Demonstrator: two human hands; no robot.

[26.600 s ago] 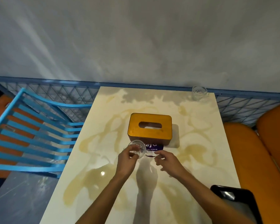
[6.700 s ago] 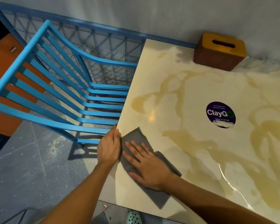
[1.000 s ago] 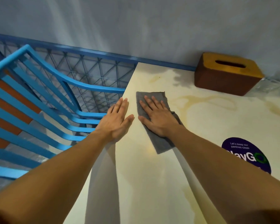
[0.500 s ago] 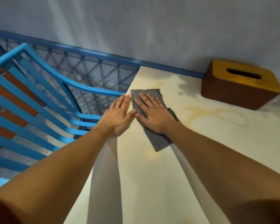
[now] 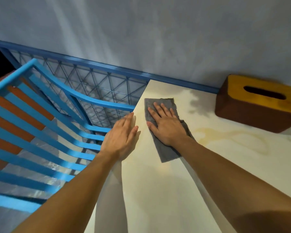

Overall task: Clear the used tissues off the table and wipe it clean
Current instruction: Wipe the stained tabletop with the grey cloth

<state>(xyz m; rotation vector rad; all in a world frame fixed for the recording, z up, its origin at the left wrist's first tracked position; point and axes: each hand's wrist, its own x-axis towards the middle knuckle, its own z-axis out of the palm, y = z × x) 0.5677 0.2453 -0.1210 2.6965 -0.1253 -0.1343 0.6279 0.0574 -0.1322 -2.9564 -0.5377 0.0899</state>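
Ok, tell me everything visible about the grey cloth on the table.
The grey cloth is a thin, felt-like rectangle with slightly ragged edges, lying flat on the cream table near its far left corner. The right hand presses on it, palm down and fingers spread. One fold bunches beside the wrist.

Cream table (image 5: 158,190): grey cloth (image 5: 166,152), wooden tissue box (image 5: 252,115) on top.

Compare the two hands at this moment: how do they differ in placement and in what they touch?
The right hand lies flat on the grey cloth, well onto the table; the left hand sits at the table's left edge and touches no cloth. The right hand's fingers are spread, the left's held together. Both are open, palm down, and grasp nothing.
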